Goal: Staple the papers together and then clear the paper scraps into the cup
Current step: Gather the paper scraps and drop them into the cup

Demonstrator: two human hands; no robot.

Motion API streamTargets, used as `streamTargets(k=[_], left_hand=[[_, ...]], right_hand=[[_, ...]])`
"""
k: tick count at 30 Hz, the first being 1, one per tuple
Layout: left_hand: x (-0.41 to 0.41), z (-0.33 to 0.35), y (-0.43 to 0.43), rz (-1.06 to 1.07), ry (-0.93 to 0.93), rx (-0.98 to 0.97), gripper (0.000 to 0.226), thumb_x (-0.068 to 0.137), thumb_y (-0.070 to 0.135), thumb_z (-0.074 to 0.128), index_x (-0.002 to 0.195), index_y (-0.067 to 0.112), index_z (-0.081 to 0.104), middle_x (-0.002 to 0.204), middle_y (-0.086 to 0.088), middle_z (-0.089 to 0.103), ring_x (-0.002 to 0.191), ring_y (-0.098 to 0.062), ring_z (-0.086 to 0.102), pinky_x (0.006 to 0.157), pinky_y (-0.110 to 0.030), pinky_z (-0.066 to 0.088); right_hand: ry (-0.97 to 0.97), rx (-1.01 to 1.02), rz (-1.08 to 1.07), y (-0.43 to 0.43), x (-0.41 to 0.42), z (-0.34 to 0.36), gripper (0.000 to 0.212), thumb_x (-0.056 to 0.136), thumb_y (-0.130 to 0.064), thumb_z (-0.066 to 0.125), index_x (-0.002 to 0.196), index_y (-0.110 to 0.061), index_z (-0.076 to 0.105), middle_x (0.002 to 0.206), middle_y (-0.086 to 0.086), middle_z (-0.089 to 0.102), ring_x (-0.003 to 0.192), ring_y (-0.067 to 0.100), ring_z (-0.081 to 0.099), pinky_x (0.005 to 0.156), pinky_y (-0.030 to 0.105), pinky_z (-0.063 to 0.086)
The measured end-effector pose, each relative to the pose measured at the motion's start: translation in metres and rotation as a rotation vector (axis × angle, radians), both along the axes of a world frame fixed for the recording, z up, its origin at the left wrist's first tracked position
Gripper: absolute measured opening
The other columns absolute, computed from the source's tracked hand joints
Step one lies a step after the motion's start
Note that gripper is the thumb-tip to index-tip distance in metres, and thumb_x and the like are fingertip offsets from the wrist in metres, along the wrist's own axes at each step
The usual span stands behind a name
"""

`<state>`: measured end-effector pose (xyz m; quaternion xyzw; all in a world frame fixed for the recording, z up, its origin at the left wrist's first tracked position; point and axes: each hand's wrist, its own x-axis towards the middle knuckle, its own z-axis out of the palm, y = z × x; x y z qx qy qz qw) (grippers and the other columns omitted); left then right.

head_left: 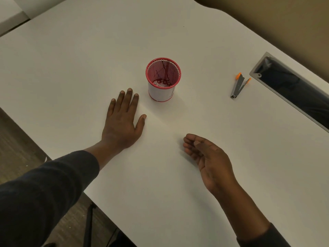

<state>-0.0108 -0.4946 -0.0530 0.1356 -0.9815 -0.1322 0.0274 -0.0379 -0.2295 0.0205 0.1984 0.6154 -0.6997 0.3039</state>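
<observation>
A red mesh cup (162, 91) with a white paper wrap stands upright mid-table, and white paper scraps lie at its bottom. My left hand (122, 122) rests flat on the white table, fingers spread, just left of and nearer than the cup, holding nothing. My right hand (206, 157) hovers low over the table nearer to me, palm turned left, fingers loosely curled, with nothing visible in it. A grey stapler (239, 86) with orange tips lies to the right of the cup, apart from both hands. A faint paper edge runs between my hands; the sheets themselves blend into the table.
A grey-framed cable slot (256, 73) with a dark opening runs along the table's right side, beyond the stapler. The table's front-left edge (71, 175) drops to a dark wood floor. A beige wall lies at top right.
</observation>
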Motion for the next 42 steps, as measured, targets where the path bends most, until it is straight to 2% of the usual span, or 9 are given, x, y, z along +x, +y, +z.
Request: streamTargets(k=[5, 9, 17, 20, 23, 27, 35, 38, 42], left_hand=[[0.0, 0.0, 0.0, 0.002, -0.009, -0.002, 0.071, 0.101, 0.052, 0.027, 0.162, 0.016, 0.017, 0.171, -0.006, 0.009, 0.158, -0.024, 0.005, 0.128, -0.048, 0.011], [0.0, -0.001, 0.0, 0.003, -0.009, -0.003, 0.071, 0.101, 0.053, 0.027, 0.162, 0.017, 0.016, 0.171, -0.005, 0.008, 0.158, -0.024, 0.004, 0.128, -0.048, 0.01], [0.0, 0.0, 0.001, 0.002, 0.005, -0.006, 0.071, 0.101, 0.052, 0.028, 0.161, 0.015, 0.018, 0.171, -0.007, 0.01, 0.158, -0.025, 0.006, 0.128, -0.048, 0.011], [0.0, -0.001, 0.0, 0.002, -0.001, -0.006, 0.072, 0.1, 0.053, 0.027, 0.161, 0.015, 0.018, 0.171, -0.007, 0.01, 0.158, -0.026, 0.006, 0.128, -0.049, 0.011], [0.0, -0.001, 0.0, 0.004, 0.0, -0.003, 0.072, 0.1, 0.053, 0.028, 0.161, 0.015, 0.018, 0.171, -0.007, 0.009, 0.158, -0.026, 0.006, 0.128, -0.049, 0.01], [0.0, -0.002, 0.0, 0.001, -0.001, -0.001, 0.073, 0.1, 0.053, 0.028, 0.161, 0.015, 0.018, 0.171, -0.007, 0.009, 0.158, -0.026, 0.006, 0.128, -0.049, 0.011], [0.0, -0.002, -0.001, -0.012, 0.001, 0.011, 0.071, 0.1, 0.05, 0.028, 0.161, 0.013, 0.019, 0.171, -0.009, 0.01, 0.158, -0.027, 0.006, 0.128, -0.049, 0.01], [0.0, -0.002, 0.0, -0.018, 0.005, 0.006, 0.071, 0.1, 0.049, 0.027, 0.161, 0.012, 0.019, 0.17, -0.01, 0.009, 0.158, -0.028, 0.005, 0.127, -0.05, 0.01], [0.001, -0.001, 0.001, -0.02, -0.013, -0.004, 0.071, 0.101, 0.049, 0.025, 0.161, 0.012, 0.018, 0.171, -0.01, 0.008, 0.158, -0.029, 0.005, 0.127, -0.05, 0.01]], right_hand=[[-0.135, -0.065, -0.068, -0.005, -0.001, 0.0, 0.024, 0.099, 0.0, 0.05, 0.106, -0.001, 0.073, 0.107, 0.016, 0.075, 0.097, 0.026, 0.073, 0.081, 0.028, 0.06], [-0.07, -0.008, -0.027, -0.007, -0.006, 0.003, 0.02, 0.098, -0.002, 0.055, 0.101, -0.004, 0.074, 0.101, 0.014, 0.077, 0.093, 0.024, 0.072, 0.082, 0.027, 0.06], [0.686, 0.292, 0.106, -0.064, -0.096, 0.072, 0.015, 0.092, -0.015, 0.063, 0.088, -0.021, 0.077, 0.084, -0.004, 0.077, 0.072, 0.01, 0.07, 0.083, 0.041, 0.06], [1.046, 0.532, 0.211, -0.098, -0.13, 0.095, 0.014, 0.089, -0.026, 0.064, 0.091, -0.022, 0.078, 0.077, -0.015, 0.072, 0.072, 0.0, 0.066, 0.081, 0.029, 0.057], [1.192, 0.838, 0.541, -0.126, -0.149, 0.097, 0.018, 0.086, -0.037, 0.069, 0.092, -0.022, 0.077, 0.088, -0.011, 0.071, 0.081, 0.005, 0.064, 0.077, 0.026, 0.053], [1.256, 0.974, 0.842, -0.13, -0.155, 0.082, 0.029, 0.091, -0.02, 0.06, 0.118, -0.024, 0.07, 0.116, 0.0, 0.064, 0.11, 0.019, 0.058, 0.085, 0.03, 0.049], [1.062, 0.829, 0.343, -0.006, -0.099, 0.033, 0.03, 0.092, -0.028, 0.062, 0.121, -0.02, 0.067, 0.113, -0.002, 0.067, 0.095, 0.01, 0.064, 0.087, 0.029, 0.053], [0.952, 0.964, 0.268, 0.059, -0.042, -0.011, 0.033, 0.092, -0.033, 0.061, 0.119, -0.016, 0.068, 0.116, 0.002, 0.066, 0.106, 0.018, 0.064, 0.094, 0.039, 0.054], [0.818, 1.171, 0.308, 0.115, 0.03, -0.04, 0.042, 0.094, -0.034, 0.058, 0.131, -0.012, 0.06, 0.139, 0.006, 0.054, 0.13, 0.027, 0.049, 0.107, 0.032, 0.038]])
